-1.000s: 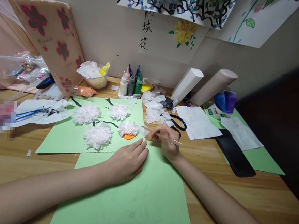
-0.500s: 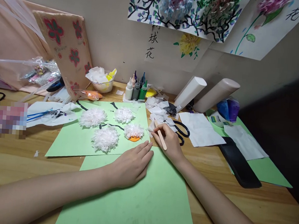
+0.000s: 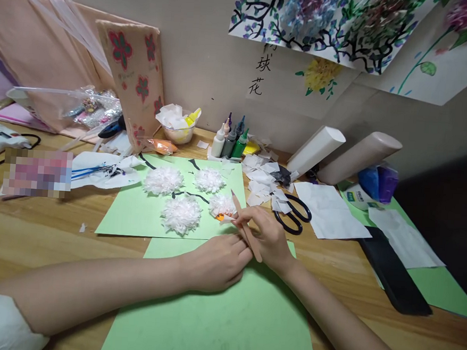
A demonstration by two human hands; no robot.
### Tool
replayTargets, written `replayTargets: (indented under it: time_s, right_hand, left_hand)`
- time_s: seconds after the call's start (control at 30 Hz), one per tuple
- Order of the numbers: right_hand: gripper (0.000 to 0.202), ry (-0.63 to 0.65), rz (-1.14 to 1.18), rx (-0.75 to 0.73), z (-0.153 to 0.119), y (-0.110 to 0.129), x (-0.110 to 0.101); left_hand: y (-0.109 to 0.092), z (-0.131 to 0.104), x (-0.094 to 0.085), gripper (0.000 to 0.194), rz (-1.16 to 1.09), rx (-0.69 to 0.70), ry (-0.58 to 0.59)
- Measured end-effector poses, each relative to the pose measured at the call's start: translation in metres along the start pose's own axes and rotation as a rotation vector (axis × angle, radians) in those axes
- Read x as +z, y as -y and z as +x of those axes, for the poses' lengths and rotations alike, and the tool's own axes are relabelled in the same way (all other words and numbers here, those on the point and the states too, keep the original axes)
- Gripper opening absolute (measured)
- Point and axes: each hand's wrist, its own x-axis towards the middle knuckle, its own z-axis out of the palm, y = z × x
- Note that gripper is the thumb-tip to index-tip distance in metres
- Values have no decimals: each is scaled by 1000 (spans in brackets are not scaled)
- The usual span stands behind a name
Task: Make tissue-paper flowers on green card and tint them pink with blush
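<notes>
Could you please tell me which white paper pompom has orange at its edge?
The rightmost pompom, nearest the right hand; the other three pompoms show no orange.

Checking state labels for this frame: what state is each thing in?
Wooden stick: aslant, held by right hand
Left hand: palm down, partly hidden
Tissue flowers: ruffled, on green sheet; one shows an orange patch
Scissors: lying down, blades hidden
Paint bottles: upright
Bowl: upright, holding white tissue
Glue gun: lying down
Tissue scraps: loosely piled
</notes>
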Motion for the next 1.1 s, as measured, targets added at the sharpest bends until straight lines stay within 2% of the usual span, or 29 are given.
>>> replayTargets:
  time_s: [0.1, 0.17, 0.27, 0.37, 0.43, 0.5, 0.57, 0.7, 0.93, 1.1]
  right_hand:
    - [11, 35, -75, -19, 10, 2, 7]
    - [12, 15, -89, -12, 14, 0, 10]
    - [14, -73, -70, -23, 13, 0, 12]
    - [4, -205, 4, -40, 4, 0, 14]
    - [19, -233, 90, -91, -3, -1, 15]
    - [33, -204, 141, -151, -8, -2, 17]
    - [38, -174, 138, -166, -11, -4, 18]
    - [40, -122, 125, -96, -11, -5, 17]
    - [40, -69, 132, 36, -6, -4, 16]
    - [42, -70, 142, 98, -4, -5, 18]
  left_hand:
    - [1, -1, 2, 19, 54, 4, 9]
    - [1, -1, 3, 17, 75, 1, 28]
    - [1, -1, 3, 17, 84, 24, 16]
    - [2, 0, 3, 25, 33, 53, -36]
    - [3, 1, 3, 29, -5, 54, -36]
    - [3, 1, 3, 28, -21, 37, -8]
    - [3, 1, 3, 26, -20, 18, 22]
    - [2, 1, 2, 28, -29, 22, 32]
    - [3, 1, 6, 36, -45, 38, -41]
    - [4, 0, 5, 32, -2, 51, -57]
